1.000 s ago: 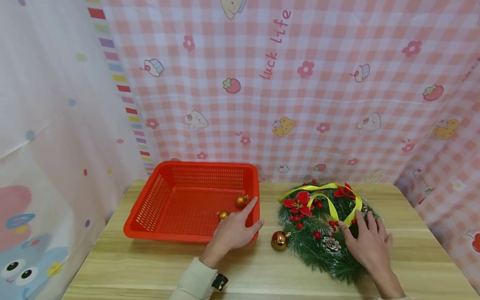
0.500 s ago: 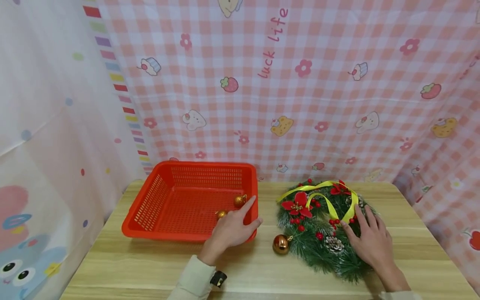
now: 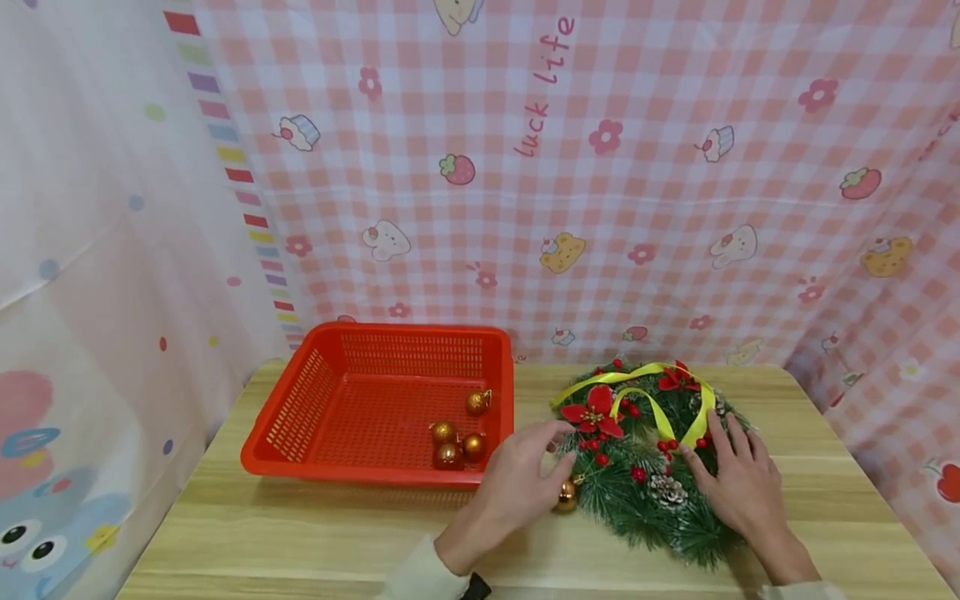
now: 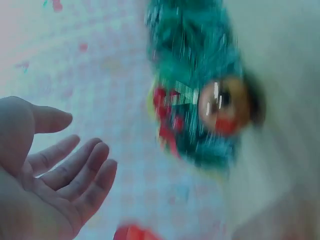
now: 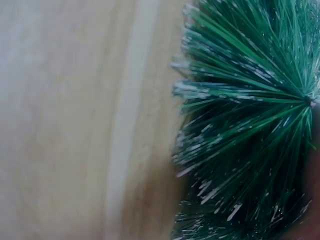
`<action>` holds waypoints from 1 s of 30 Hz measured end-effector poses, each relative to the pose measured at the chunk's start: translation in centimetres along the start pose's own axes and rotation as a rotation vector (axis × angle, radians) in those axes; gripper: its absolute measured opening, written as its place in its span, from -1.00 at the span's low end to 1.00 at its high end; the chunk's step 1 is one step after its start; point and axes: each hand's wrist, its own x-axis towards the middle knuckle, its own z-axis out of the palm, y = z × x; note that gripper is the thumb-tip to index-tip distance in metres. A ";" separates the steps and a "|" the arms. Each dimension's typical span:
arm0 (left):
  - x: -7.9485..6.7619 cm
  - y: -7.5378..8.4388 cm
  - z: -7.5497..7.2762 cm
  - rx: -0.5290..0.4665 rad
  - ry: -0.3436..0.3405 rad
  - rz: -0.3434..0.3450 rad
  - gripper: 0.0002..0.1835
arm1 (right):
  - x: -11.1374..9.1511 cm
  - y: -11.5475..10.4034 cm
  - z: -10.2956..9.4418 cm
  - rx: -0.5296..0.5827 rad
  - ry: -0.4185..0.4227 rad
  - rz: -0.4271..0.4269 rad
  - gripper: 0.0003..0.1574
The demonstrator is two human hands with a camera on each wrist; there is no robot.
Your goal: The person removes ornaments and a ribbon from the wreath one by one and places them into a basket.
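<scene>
My left hand (image 3: 525, 475) hovers between the basket and the wreath, fingers apart and slightly bent, holding nothing. Just beyond its thumb, a shiny gold bauble (image 3: 567, 497) lies on the table against the wreath's left side; the hand partly covers it in the head view. The left wrist view shows the same bauble (image 4: 225, 105) blurred, apart from the fingers. My right hand (image 3: 742, 492) rests on the right side of a green Christmas wreath (image 3: 622, 500), fingers spread, thumb close to its yellow ribbon (image 3: 660, 417). Green bristles (image 5: 245, 110) fill the right of the right wrist view.
A red plastic basket (image 3: 330, 473) stands at left on the wooden table (image 3: 300, 533), with several gold and brown baubles (image 3: 448, 455) in its right part. Red poinsettias (image 3: 596, 412), berries and a pine cone (image 3: 667, 492) decorate the wreath. A checked curtain hangs behind.
My left hand has left the basket's right side and moved right to the loose bauble, uncovering more baubles in the basket. The right hand stays on the wreath.
</scene>
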 end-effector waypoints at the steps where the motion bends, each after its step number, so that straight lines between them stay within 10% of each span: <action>1: 0.0 0.3 0.6 -0.033 -0.035 -0.019 -0.74 | 0.0 0.0 0.0 -0.001 0.001 0.002 0.01; 9: 0.8 -0.9 4.7 -0.155 -0.127 -0.257 -0.81 | -0.1 -0.1 0.0 -0.014 -0.016 0.023 0.03; 30: 1.1 -2.1 7.1 -0.219 -0.045 -0.368 -0.75 | -0.1 -0.9 0.0 -0.032 -0.051 0.062 0.05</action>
